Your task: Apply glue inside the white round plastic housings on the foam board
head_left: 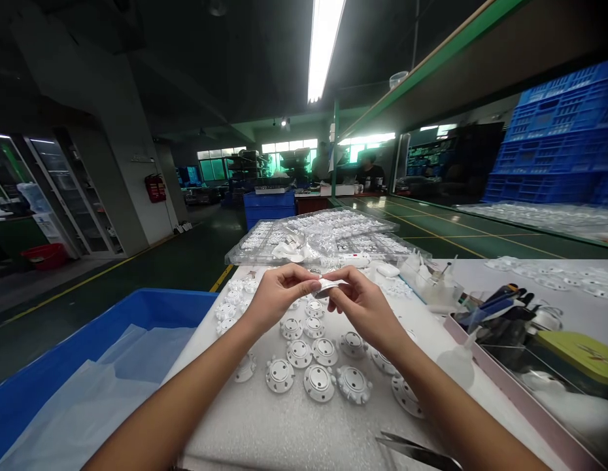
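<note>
Between my two hands, above the foam-covered bench, is a small white disc-shaped plastic part [327, 286], seen nearly edge-on. The fingertips of my left hand [287, 288] pinch its left edge. From the other side, the thumb and fingers of my right hand [354, 293] close on it. My fingers cover much of the part, so its face is hidden. Below my hands lie several round white parts [319, 383] with dark holes and small knobs around their rims. Near the bench's front, to the right, rests a pair of metal tweezers or scissors [412, 449].
Clear trays of small white parts [265, 237] stand at the bench's far end. A blue bin [181, 297] lined with white sheeting is at the left. On the right are a pink-edged box [510, 399] with tools, a yellow-green lid [581, 353] and a squeeze bottle [458, 363].
</note>
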Demonstrator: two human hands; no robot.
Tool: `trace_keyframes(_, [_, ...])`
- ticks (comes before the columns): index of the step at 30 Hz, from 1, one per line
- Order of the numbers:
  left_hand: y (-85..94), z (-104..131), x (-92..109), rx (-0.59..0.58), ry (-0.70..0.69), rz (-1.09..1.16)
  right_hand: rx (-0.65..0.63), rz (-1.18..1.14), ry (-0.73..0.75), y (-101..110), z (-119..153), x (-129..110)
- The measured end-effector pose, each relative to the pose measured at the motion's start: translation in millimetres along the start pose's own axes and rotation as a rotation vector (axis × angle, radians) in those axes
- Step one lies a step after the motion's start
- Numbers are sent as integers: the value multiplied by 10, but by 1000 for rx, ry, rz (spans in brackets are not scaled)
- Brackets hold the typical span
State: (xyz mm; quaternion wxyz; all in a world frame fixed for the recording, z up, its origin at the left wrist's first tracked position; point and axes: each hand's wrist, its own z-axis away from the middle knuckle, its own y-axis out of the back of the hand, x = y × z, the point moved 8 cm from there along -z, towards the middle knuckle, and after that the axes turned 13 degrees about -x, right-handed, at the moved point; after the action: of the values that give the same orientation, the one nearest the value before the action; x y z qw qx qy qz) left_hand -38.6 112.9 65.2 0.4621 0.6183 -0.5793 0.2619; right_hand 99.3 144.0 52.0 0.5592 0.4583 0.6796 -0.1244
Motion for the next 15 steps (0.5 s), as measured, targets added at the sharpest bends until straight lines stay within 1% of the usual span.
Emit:
trace_keyframes(2, [-20, 14, 63, 19, -65, -103, 14, -51, -1, -10, 2, 15])
trace_keyframes(4, [-61, 31, 125, 16, -135, -196, 17, -115, -1, -32, -3, 38])
trace_keyframes(6, [-103, 49, 160, 10, -176, -269, 11, -152, -2, -54, -13, 64])
trace_keyframes(10, [-113, 86, 176, 72, -173, -392, -18, -171, -11, -75, -32, 94])
trace_keyframes(13, [-109, 84, 137, 69, -147, -349, -27, -171, -25, -78, -18, 93])
trace_keyframes(15, [-105, 79, 103, 58, -129, -313, -20, -122, -46, -84, -1, 101])
